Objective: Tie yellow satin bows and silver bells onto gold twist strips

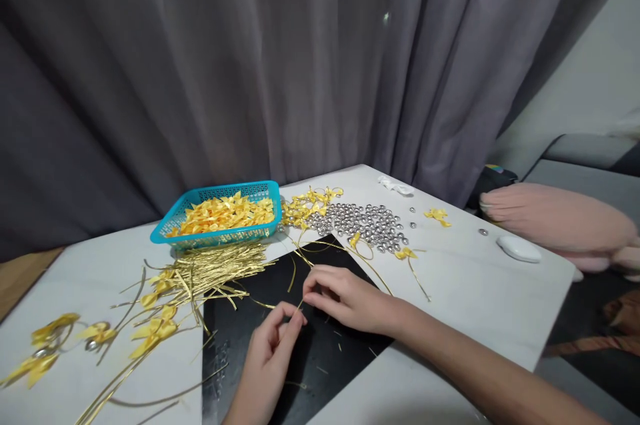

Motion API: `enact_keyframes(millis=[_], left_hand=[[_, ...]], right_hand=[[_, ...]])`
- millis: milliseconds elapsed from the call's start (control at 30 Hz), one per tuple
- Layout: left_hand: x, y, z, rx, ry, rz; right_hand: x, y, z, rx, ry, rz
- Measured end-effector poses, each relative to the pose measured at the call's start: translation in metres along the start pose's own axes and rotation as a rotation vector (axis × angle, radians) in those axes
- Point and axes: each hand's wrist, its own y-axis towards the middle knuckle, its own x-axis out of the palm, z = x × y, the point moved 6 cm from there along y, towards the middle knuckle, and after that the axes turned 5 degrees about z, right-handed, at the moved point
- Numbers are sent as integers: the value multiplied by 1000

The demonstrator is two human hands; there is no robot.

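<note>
My left hand (pixel 274 353) is closed in a pinch over the black mat (pixel 330 372). Between its thumb and forefinger is one end of a thin gold twist tie (pixel 301 303). My right hand (pixel 345 295) pinches the same tie just above and to the right, so the two sets of fingertips nearly meet. Most of the tie is hidden by the fingers. Beyond the mat lies a pile of gold twist ties (pixel 220 268). Yellow ribbon bows (pixel 155 332) with gold stems rest left of the mat.
A blue basket (pixel 160 228) of yellow ribbon bows stands at the back of the white table (pixel 480 305). Beside it spread many small silver bells (pixel 370 222). A white oval object (pixel 519 248) sits near the right edge. A grey curtain (pixel 300 65) hangs behind.
</note>
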Motion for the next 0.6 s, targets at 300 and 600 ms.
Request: enact_keyframes(millis=[300, 600], left_hand=[[-14, -10, 4, 150, 69, 137], [-16, -11, 4, 147, 49, 186]], right_hand=[[9, -2, 0, -32, -19, 3], [8, -3, 4, 10, 24, 65]])
